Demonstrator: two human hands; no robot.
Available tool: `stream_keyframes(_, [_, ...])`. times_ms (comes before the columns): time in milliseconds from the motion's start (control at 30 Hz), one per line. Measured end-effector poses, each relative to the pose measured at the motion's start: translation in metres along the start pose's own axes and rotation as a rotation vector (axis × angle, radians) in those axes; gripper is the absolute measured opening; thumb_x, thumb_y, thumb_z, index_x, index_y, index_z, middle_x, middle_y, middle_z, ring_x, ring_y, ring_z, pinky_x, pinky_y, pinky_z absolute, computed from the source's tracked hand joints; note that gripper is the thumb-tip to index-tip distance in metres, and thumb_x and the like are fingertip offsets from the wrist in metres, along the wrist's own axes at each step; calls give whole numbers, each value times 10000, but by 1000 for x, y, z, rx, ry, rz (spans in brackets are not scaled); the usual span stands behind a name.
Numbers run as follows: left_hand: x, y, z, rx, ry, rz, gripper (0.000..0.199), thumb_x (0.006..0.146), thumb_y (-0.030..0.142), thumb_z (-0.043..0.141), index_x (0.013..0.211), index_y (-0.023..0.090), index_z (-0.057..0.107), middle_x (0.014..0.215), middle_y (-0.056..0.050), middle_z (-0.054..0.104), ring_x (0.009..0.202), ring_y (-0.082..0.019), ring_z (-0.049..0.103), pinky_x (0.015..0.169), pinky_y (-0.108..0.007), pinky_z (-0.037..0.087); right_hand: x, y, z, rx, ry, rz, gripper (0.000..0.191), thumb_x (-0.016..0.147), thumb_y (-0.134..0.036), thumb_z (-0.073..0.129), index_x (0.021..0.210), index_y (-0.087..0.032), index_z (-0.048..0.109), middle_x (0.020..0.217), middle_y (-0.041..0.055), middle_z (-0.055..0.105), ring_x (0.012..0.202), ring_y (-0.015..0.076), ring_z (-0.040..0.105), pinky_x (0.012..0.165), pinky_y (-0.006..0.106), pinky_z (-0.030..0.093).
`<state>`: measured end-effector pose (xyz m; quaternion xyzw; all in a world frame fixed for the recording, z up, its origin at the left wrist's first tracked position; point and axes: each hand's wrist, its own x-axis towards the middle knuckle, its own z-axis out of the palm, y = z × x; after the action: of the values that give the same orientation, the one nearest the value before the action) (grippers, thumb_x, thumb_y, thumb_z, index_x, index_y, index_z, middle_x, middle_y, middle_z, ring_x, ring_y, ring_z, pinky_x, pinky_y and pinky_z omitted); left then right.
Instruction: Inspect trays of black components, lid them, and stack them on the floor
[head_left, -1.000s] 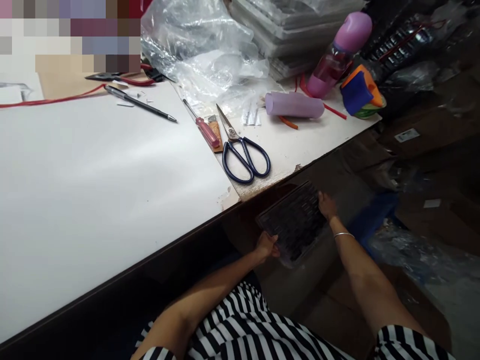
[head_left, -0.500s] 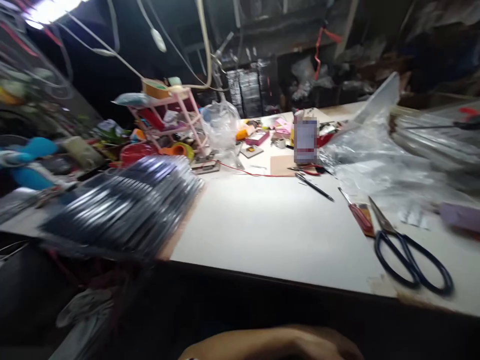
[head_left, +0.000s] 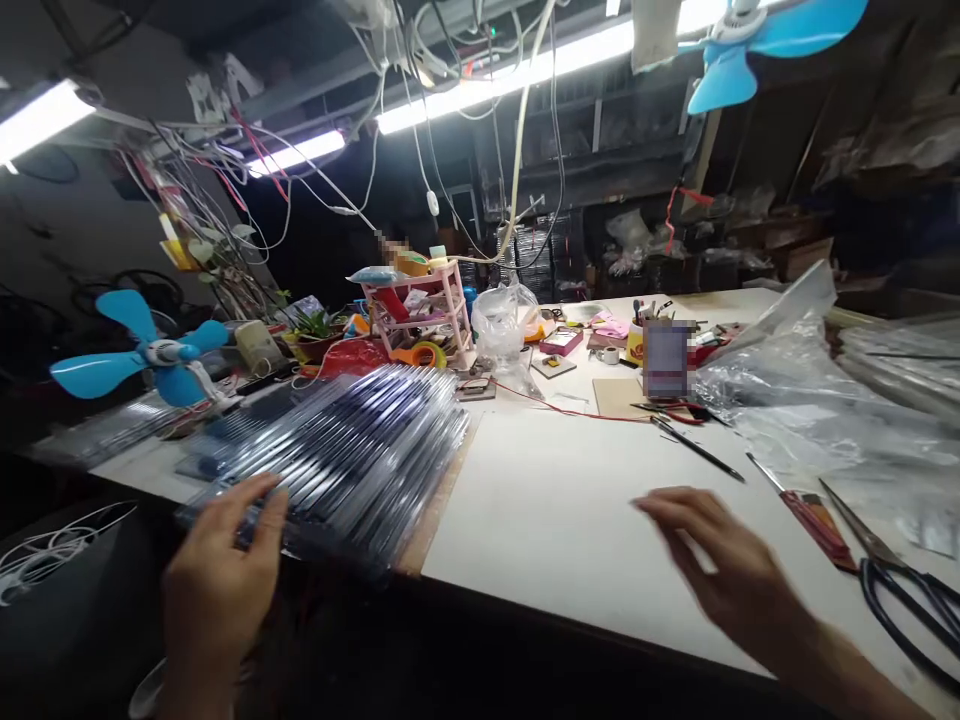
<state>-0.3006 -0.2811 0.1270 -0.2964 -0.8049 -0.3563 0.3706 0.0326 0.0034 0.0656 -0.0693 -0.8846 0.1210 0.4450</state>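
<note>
My left hand (head_left: 225, 560) is at the near left corner of a stack of dark, shiny plastic-wrapped pieces (head_left: 352, 450), with thumb and fingers apart and nothing gripped between them. Whether its fingertips touch the stack I cannot tell. Over the right part of the white table (head_left: 525, 500), my right hand (head_left: 720, 560) hangs with bent, parted fingers and holds nothing. Right of it lie a red-handled screwdriver (head_left: 817, 525) and large scissors with dark handles (head_left: 892, 580). A black pen (head_left: 697, 450) lies beyond the right hand.
Clear plastic sheeting (head_left: 817, 400) covers the table's right side. At the back stand a pink rack (head_left: 420, 320), a knotted clear bag (head_left: 502, 325) and small tools. A blue fan (head_left: 161, 350) is at left; cables (head_left: 521, 130) hang overhead.
The view has tilted up and shifted left. Both hands are now in view over the table, where before only a blurred arm showed at the bottom edge.
</note>
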Motion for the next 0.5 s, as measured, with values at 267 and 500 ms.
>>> stream_keyframes(267, [49,-92,19,59,-139,-474,311,768,440,560,854,168,685,831,-48,691,933,-348,644,807,-490,506,87,-85,128,281,-635,-67,374,865,-118,471,1235,-138,520,1087,148,619,946,248,586,837,418,460])
stream_keyframes(500, [-71,-22,-10,-466,19,-470,358,815,523,508,795,237,722,811,-59,712,898,-280,647,896,-433,476,87,-127,192,1554,-370,722,609,748,-500,686,1241,-214,472,1147,89,602,965,234,615,793,368,507])
